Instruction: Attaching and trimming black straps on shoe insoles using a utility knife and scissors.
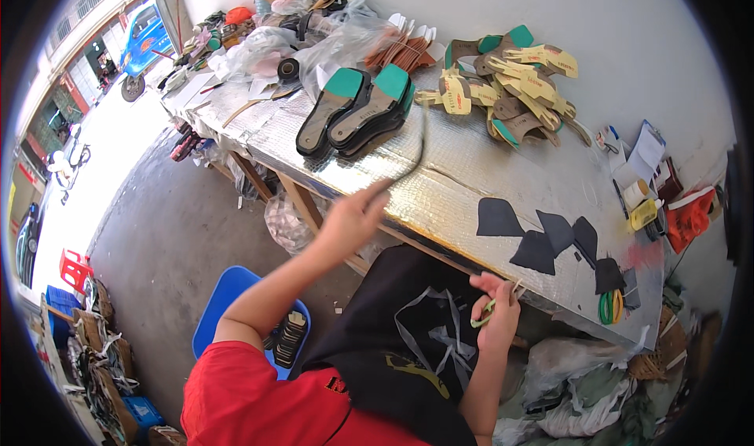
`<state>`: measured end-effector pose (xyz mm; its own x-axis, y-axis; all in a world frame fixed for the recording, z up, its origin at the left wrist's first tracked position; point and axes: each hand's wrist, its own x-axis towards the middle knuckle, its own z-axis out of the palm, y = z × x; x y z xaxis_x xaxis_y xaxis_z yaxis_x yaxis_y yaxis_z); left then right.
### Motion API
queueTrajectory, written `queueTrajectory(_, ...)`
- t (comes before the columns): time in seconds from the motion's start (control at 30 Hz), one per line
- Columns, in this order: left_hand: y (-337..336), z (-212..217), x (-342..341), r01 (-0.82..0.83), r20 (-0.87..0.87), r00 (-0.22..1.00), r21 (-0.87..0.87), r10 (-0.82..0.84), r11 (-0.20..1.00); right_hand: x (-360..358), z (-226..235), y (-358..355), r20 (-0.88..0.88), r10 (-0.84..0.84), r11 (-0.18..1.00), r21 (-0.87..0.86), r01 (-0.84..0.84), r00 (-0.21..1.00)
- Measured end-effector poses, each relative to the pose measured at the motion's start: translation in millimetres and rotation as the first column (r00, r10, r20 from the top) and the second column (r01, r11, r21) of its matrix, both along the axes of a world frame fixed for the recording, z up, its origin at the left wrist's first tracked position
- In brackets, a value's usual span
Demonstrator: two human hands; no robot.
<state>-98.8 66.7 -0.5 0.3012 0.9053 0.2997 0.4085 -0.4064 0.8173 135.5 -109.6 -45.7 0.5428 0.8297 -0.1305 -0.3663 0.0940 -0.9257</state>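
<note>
Left hand [353, 216] — dark strip [415, 157] above table [463, 180]

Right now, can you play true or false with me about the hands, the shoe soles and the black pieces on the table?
1. The left hand holds up a thin dark strip. True.
2. The right hand is empty. False: it holds scissors with light green handles.
3. The black pieces lie on the floor. False: they lie flat on the table.
4. The dark soles have teal heels. True.
5. The yellow cutouts are in a neat stack. False: they lie in a loose, jumbled heap.
</note>
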Motion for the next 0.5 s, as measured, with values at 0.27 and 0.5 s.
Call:
queueTrajectory(0.27,158,4,-57,-0.542,-0.227,0.673,0.495,0.704,0.679,5,-38,-43,0.187,0.084,0.964,-0.266,-0.032,0.979)
queueTrajectory(0.5,182,-17,-54,-0.483,-0.356,0.615,0.534,0.703,0.693,18,-56,-65,0.315,0.077,0.934,-0.355,0.043,0.946)
